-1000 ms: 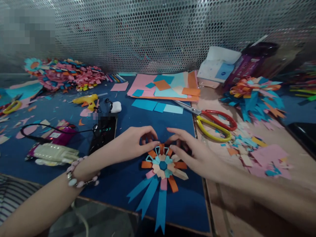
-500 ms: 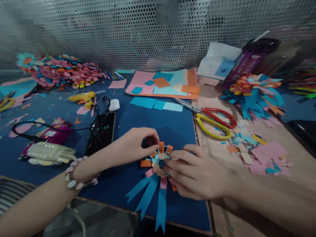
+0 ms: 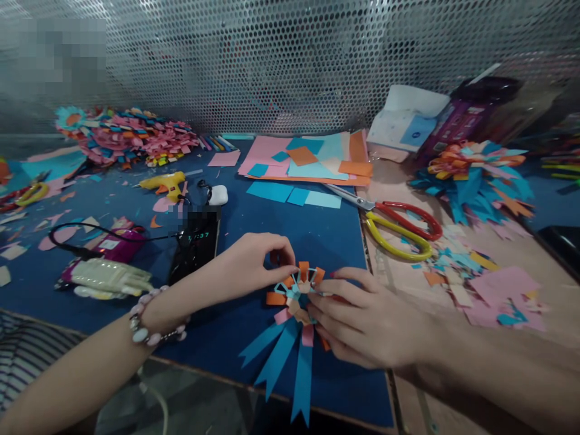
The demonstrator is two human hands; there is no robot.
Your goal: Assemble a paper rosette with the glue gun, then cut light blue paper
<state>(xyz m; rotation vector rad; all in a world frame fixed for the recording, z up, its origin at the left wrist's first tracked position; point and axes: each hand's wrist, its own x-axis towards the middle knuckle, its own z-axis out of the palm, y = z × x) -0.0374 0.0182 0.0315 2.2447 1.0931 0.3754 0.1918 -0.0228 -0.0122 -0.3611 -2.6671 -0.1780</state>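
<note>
Evidently, left hand (image 3: 258, 263): thumb and forefinger drawn together at rim of paper rosette (image 3: 296, 310), pinch unclear. Right hand (image 3: 374, 320): fingers parted over it, grip hidden. Rosette on blue tabletop (image 3: 351, 393); probably light, loops (image 3: 304, 269) crushable; hold by centre.

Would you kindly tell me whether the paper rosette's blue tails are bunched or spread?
Spread: the blue tails fan out, their ends apart.
</note>
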